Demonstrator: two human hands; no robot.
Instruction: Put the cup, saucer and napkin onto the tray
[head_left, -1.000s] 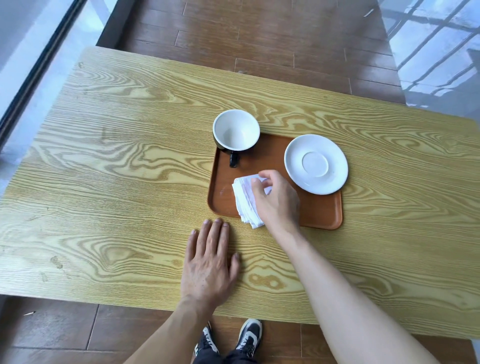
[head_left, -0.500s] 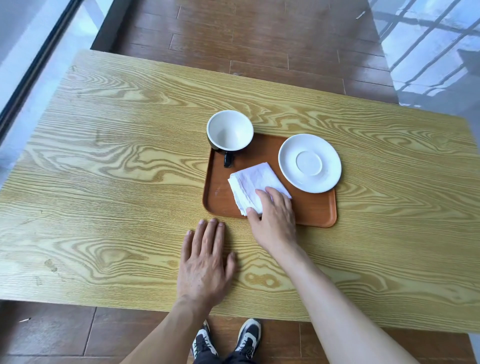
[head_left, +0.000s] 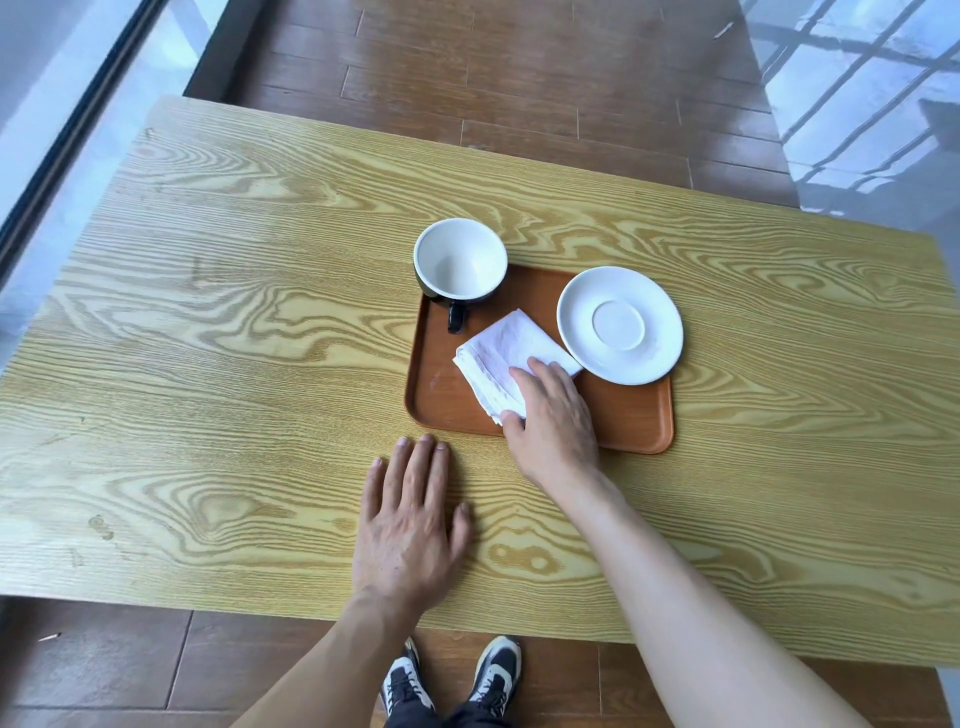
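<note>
the white folded napkin (head_left: 511, 358) lies on the brown tray (head_left: 631, 423), under the tips of the right hand (head_left: 553, 421). the fingers (head_left: 540, 371) of that hand are flat and close together, resting on the near corner of the napkin, not pinching it. the thumb sits at the napkin's near edge. just past the fingertips and a bit to the right is the white saucer (head_left: 621, 325), touching the napkin's corner and hanging a little over the tray's far right edge. past the fingertips to the left stands the cup (head_left: 460, 260), white inside and black outside, at the tray's far left corner, its handle pointing toward the person. the left hand (head_left: 410, 525) lies flat on the yellow wood table (head_left: 208, 364), fingers straight and side by side, tips near the tray's near edge.
</note>
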